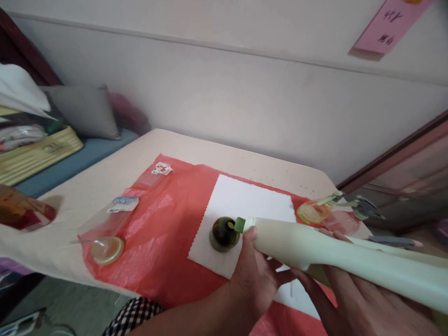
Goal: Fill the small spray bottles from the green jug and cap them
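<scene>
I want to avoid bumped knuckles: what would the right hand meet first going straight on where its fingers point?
Most likely the left hand, whose fingers lie just ahead, beneath the pale green tool. Depth is unclear, so the two may already touch.

The bare left hand (257,280) was curled, thumb raised, its bare forearm (199,310) slanting upward; the bare right hand (367,301) was bent, palm upturned.

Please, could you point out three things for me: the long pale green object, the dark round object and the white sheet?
Long pale green object (297,243), head view: its wide body.
Dark round object (222,236), head view: its upper side.
White sheet (247,198), head view: a bare part.
</scene>
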`<action>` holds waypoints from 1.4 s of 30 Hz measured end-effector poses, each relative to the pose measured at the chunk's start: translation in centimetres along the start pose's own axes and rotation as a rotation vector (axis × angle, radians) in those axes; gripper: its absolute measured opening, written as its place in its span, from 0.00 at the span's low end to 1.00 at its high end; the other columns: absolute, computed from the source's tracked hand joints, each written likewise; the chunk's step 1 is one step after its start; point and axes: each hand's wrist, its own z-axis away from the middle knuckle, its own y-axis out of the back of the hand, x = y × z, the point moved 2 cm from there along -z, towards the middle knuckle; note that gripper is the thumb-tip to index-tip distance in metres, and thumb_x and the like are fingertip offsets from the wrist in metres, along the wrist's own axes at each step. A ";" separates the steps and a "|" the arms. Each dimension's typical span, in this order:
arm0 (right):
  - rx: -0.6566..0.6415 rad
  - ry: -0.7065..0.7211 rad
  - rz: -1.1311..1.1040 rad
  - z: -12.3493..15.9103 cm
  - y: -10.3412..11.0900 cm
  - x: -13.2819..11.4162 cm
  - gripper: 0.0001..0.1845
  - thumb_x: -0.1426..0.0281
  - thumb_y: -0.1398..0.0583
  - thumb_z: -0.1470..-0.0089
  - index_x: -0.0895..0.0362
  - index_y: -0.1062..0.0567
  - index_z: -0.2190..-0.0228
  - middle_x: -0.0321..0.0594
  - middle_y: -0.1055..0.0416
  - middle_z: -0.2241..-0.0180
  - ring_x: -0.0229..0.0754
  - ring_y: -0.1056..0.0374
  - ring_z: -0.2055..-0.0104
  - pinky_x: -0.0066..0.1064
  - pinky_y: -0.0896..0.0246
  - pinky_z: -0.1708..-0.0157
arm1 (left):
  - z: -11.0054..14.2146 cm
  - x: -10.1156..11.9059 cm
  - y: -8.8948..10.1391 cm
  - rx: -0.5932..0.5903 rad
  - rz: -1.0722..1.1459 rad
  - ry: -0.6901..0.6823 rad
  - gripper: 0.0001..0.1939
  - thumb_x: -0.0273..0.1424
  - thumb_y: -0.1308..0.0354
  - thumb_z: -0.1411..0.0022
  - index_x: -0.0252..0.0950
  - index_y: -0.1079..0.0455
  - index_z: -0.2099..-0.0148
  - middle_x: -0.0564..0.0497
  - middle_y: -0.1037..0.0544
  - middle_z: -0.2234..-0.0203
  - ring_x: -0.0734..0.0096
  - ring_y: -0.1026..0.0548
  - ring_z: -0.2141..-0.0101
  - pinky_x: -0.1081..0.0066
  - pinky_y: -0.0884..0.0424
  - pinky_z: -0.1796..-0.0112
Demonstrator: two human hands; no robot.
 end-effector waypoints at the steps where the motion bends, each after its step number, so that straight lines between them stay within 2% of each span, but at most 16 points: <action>1: 0.002 -0.002 -0.002 0.0 0.0 0.0 0.25 0.63 0.46 0.32 0.63 0.32 0.40 0.55 0.24 0.46 0.60 0.26 0.49 0.48 0.34 0.52 | 0.0 0.0 0.0 0.000 -0.002 0.001 0.52 0.58 0.33 0.55 0.33 0.34 0.34 0.36 0.29 0.40 0.59 0.29 0.57 0.66 0.31 0.64; 4: 0.016 -0.005 -0.009 0.0 0.0 0.1 0.25 0.62 0.46 0.32 0.62 0.32 0.39 0.54 0.24 0.46 0.60 0.28 0.44 0.47 0.34 0.50 | 0.1 0.1 0.0 0.001 -0.008 -0.002 0.51 0.58 0.33 0.54 0.33 0.33 0.34 0.37 0.29 0.42 0.59 0.30 0.56 0.66 0.31 0.64; 9: 0.009 -0.002 -0.020 0.1 0.1 0.1 0.27 0.63 0.47 0.32 0.64 0.35 0.37 0.55 0.23 0.47 0.61 0.27 0.45 0.49 0.34 0.50 | 0.1 0.1 -0.1 -0.025 -0.016 -0.008 0.47 0.58 0.36 0.50 0.34 0.32 0.35 0.37 0.30 0.40 0.57 0.29 0.55 0.66 0.31 0.65; 13: 0.000 -0.028 -0.026 0.1 0.0 0.1 0.28 0.61 0.47 0.32 0.63 0.35 0.37 0.55 0.23 0.48 0.62 0.26 0.48 0.50 0.33 0.52 | 0.0 0.1 -0.1 -0.024 -0.006 -0.003 0.47 0.57 0.36 0.50 0.33 0.33 0.35 0.36 0.29 0.41 0.57 0.29 0.55 0.66 0.31 0.64; 17: 0.004 -0.038 -0.021 0.1 -0.2 0.1 0.26 0.62 0.46 0.33 0.59 0.34 0.37 0.51 0.21 0.51 0.58 0.24 0.55 0.47 0.33 0.55 | 0.0 0.0 0.0 -0.019 0.000 -0.003 0.46 0.57 0.37 0.49 0.33 0.32 0.35 0.36 0.29 0.42 0.57 0.29 0.55 0.67 0.32 0.64; 20: 0.011 -0.016 -0.003 0.1 -0.2 0.1 0.27 0.61 0.45 0.33 0.61 0.33 0.38 0.53 0.21 0.50 0.57 0.24 0.58 0.47 0.34 0.55 | 0.0 0.1 -0.1 -0.015 -0.004 0.001 0.47 0.57 0.36 0.51 0.34 0.33 0.35 0.37 0.29 0.41 0.58 0.29 0.56 0.67 0.31 0.64; 24: -0.006 0.003 -0.004 0.1 -0.2 0.1 0.29 0.63 0.46 0.33 0.63 0.35 0.36 0.56 0.23 0.48 0.60 0.24 0.52 0.48 0.33 0.54 | 0.0 0.1 -0.1 -0.001 -0.001 0.008 0.49 0.57 0.35 0.53 0.34 0.33 0.35 0.37 0.29 0.41 0.59 0.29 0.57 0.67 0.31 0.65; 29: -0.008 -0.023 -0.023 0.1 -0.1 0.0 0.28 0.63 0.48 0.32 0.61 0.36 0.36 0.54 0.26 0.42 0.63 0.28 0.43 0.49 0.33 0.52 | -0.1 0.0 0.0 -0.001 0.001 0.007 0.51 0.58 0.34 0.55 0.33 0.32 0.35 0.37 0.27 0.43 0.60 0.30 0.57 0.68 0.32 0.66; 33: -0.002 -0.029 -0.031 0.2 0.0 0.0 0.28 0.63 0.47 0.33 0.60 0.36 0.35 0.53 0.24 0.45 0.62 0.27 0.44 0.49 0.33 0.52 | -0.1 0.0 0.0 -0.005 0.012 0.003 0.48 0.57 0.35 0.52 0.33 0.32 0.35 0.37 0.27 0.43 0.59 0.29 0.57 0.68 0.33 0.66; 37: 0.005 -0.024 -0.017 0.2 -0.1 0.1 0.28 0.63 0.47 0.33 0.59 0.36 0.35 0.52 0.24 0.45 0.61 0.26 0.47 0.48 0.32 0.52 | -0.2 0.0 0.1 -0.015 0.011 0.007 0.49 0.57 0.35 0.51 0.33 0.33 0.34 0.37 0.29 0.41 0.59 0.29 0.56 0.68 0.32 0.65; 42: -0.016 -0.043 0.024 0.4 -0.2 0.0 0.28 0.60 0.48 0.32 0.60 0.35 0.37 0.54 0.25 0.44 0.60 0.25 0.50 0.48 0.34 0.55 | -0.2 0.0 0.1 -0.015 0.004 -0.005 0.48 0.57 0.35 0.52 0.33 0.32 0.35 0.36 0.28 0.42 0.60 0.29 0.57 0.67 0.30 0.64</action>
